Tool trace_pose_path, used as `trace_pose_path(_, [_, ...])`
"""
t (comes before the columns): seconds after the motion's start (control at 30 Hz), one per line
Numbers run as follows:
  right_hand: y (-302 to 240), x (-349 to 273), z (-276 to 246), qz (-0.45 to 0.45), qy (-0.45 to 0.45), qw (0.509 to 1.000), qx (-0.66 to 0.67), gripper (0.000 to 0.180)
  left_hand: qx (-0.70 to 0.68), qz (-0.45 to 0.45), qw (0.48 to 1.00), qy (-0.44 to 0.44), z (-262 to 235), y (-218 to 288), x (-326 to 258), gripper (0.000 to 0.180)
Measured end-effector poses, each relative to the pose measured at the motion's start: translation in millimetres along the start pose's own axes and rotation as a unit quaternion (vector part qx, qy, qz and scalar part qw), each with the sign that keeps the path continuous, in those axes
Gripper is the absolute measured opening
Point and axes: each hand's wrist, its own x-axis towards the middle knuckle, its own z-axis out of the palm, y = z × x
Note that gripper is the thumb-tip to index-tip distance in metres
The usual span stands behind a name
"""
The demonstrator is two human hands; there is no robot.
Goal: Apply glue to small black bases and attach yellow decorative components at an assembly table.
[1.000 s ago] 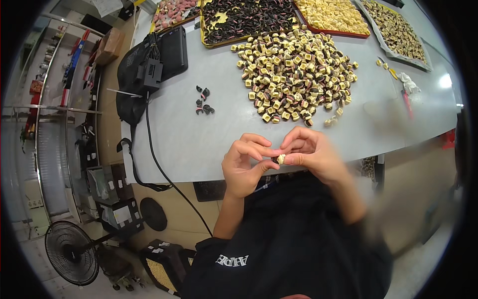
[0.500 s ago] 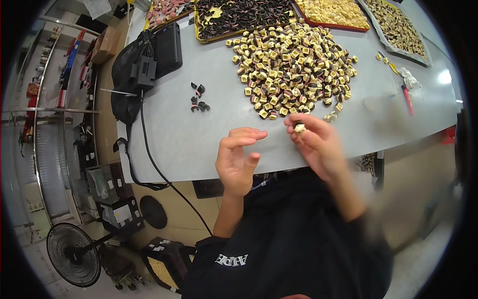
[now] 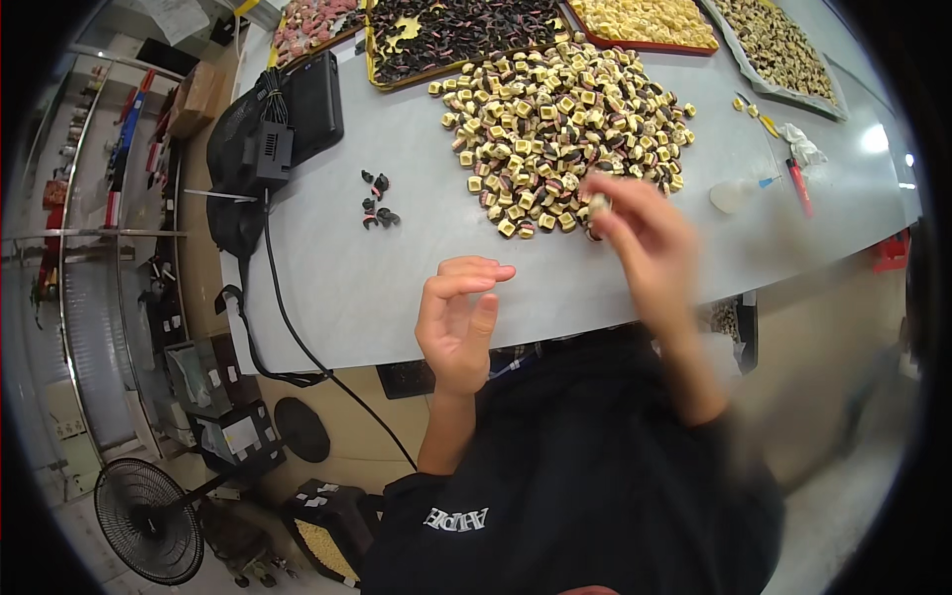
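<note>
A large heap of small cream, black and pink pieces [image 3: 555, 129], many with a square cream face, lies on the grey table [image 3: 367, 288]. At its near right edge my right hand [image 3: 650, 248] pinches one small cream-and-dark piece [image 3: 598, 204] between thumb and fingertips; motion blurs the hand somewhat. My left hand [image 3: 458, 322] hovers over the table's near edge, with the thumb apart from the fingers and nothing between them. To the left of the heap lie several loose black curved pieces [image 3: 377, 203].
Trays of black pieces [image 3: 369, 59], cream pieces [image 3: 645, 46] and mixed pieces [image 3: 838, 107] line the far side. A black bag [image 3: 226, 218] with a power adapter [image 3: 273, 154] lies left, its cable [image 3: 297, 307] crossing the near edge. At right are a red pen-like tool [image 3: 799, 186] and crumpled tissue [image 3: 803, 144].
My right hand has moved away from my left hand, up to the heap's near edge, with the small piece still in its fingers. The left hand keeps its open pose.
</note>
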Motion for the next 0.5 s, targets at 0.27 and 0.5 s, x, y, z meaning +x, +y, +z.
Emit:
trace_pose_path(0.27, [-18,33,-12,-0.184,0.198,0.947,-0.172,0.039,0.02,-0.02,1.0,0.011,-4,4,0,0.009])
trace_pose_path(0.5, [3,-18,-75,-0.223,0.4,0.855,-0.245,0.02,0.436,0.033,0.899,0.015,-36,23,34,0.018])
